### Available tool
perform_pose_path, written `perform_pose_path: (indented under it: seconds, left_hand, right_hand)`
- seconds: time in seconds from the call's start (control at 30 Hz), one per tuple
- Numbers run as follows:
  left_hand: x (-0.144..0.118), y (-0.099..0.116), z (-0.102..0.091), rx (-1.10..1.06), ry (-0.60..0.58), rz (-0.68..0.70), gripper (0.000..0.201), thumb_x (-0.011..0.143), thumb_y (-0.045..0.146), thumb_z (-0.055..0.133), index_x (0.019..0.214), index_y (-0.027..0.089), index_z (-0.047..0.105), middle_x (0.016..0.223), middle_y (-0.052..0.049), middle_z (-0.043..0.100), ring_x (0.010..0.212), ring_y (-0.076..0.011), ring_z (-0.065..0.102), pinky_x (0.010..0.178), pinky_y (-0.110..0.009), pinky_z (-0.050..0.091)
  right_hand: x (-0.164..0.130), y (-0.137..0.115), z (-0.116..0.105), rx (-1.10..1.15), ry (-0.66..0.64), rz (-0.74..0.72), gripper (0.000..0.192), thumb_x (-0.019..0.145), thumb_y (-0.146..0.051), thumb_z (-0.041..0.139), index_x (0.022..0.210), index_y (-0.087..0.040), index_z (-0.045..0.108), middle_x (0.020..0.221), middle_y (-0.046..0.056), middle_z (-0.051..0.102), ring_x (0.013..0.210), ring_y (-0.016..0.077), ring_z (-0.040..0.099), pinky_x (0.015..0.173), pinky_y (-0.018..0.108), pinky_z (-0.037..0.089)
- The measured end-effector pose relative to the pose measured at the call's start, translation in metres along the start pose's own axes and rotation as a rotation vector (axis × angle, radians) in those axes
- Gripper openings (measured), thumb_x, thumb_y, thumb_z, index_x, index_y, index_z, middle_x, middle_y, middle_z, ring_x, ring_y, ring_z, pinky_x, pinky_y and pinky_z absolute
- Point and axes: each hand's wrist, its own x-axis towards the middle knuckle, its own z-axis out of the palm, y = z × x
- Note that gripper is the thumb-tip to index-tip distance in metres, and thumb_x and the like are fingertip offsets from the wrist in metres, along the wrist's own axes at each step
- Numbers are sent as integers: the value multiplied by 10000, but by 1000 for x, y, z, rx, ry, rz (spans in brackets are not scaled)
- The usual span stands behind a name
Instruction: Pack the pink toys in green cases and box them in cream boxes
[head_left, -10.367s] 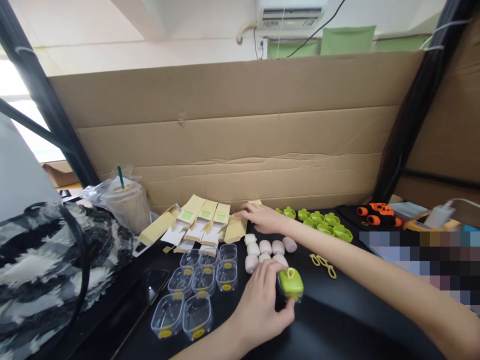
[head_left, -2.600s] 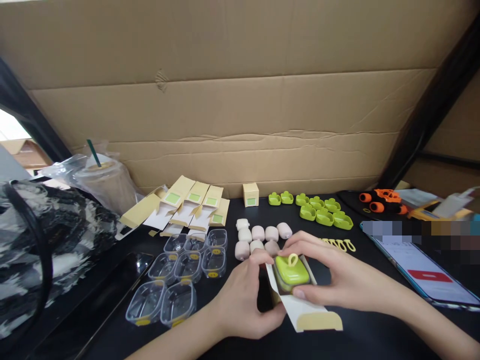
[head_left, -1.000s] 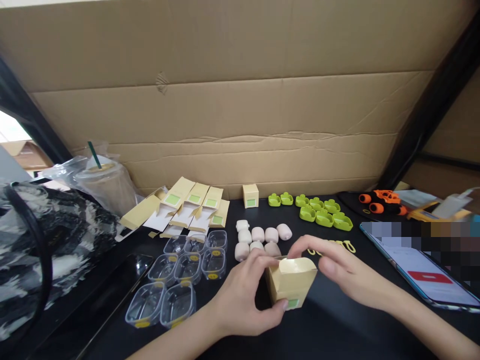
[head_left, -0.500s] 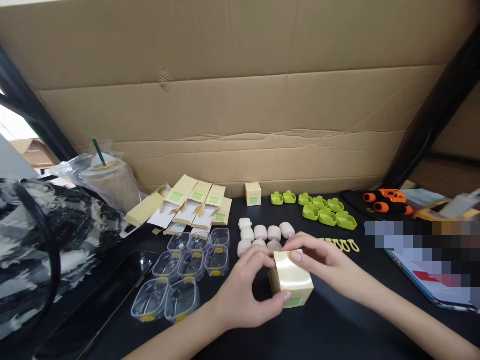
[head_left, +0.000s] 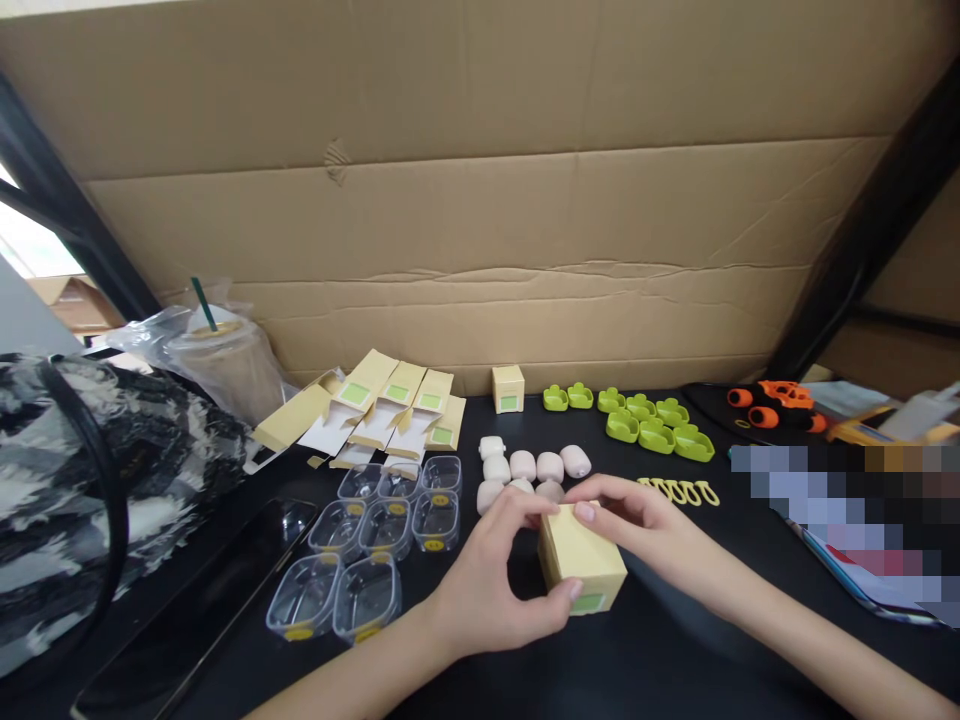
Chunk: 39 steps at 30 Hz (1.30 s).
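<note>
A small cream-yellow cardboard box (head_left: 585, 548) with a green label sits in front of me, its top face closed over. Around its left side my left hand (head_left: 499, 580) is curled, thumb on the front face and fingers at the back corner. My right hand (head_left: 645, 520) grips the far top edge, thumb on top and fingers behind. What the box holds is hidden. Just beyond the hands lie several whitish rounded cases (head_left: 523, 466), partly covered by my fingers.
Clear plastic cups (head_left: 386, 528) and flattened boxes (head_left: 401, 392) lie left. One formed box (head_left: 508, 388) stands at the back. Green trays (head_left: 655, 434), yellow loops (head_left: 679, 491) and an orange toy car (head_left: 780, 400) are right. A black phone (head_left: 202, 610) and bagged drink (head_left: 221, 360) are far left.
The box's top has lost its bright glare and looks slightly tilted differently. Both hands keep their hold in nearly the same place. The view has shifted slightly.
</note>
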Motion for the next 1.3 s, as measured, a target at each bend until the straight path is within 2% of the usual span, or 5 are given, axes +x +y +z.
perform_pose_path:
  seconds: [0.57,0.73,0.9,1.1,1.3]
  left_hand:
    - [2,1,0,97,2,76,398,594,148,644,947,198,467,953,-53,514,901,-227,522,805,-366,449]
    - [-8,-1,6,-82,354,48,223,776,154,486,954,245,388,910,-10,425,827,-170,468,759,-309,422]
    - [-12,4,11,-170,144,-136,135,874,205,395,745,228,368,691,41,353,606,-130,367,578,-252,341]
    - [-7,14,10,-99,-27,-174,145,816,228,432,679,210,388,665,30,375,582,-124,362,558,-259,312]
    - [-7,13,11,-128,-60,-165,132,770,248,460,661,203,401,682,17,383,577,-121,372,542,-258,313]
  right_hand:
    - [-11,-20,-17,-708,-239,-403,493,762,-434,727,1176,-242,540,1115,64,626,996,250,561,836,356,450]
    - [-8,-40,-37,-715,-142,-477,380,796,-321,696,1133,-239,539,1072,52,621,986,224,573,831,334,471]
    - [58,-66,-43,-714,109,-636,324,835,-367,648,1096,-200,550,1061,69,623,979,226,583,856,374,483]
    - [180,-53,-11,-831,60,-629,272,912,-300,585,1144,-160,571,1161,76,600,1009,225,602,855,436,502]
    - [222,-18,-4,-967,24,-535,283,926,-296,566,1178,-166,557,1189,81,586,990,220,611,826,425,523]
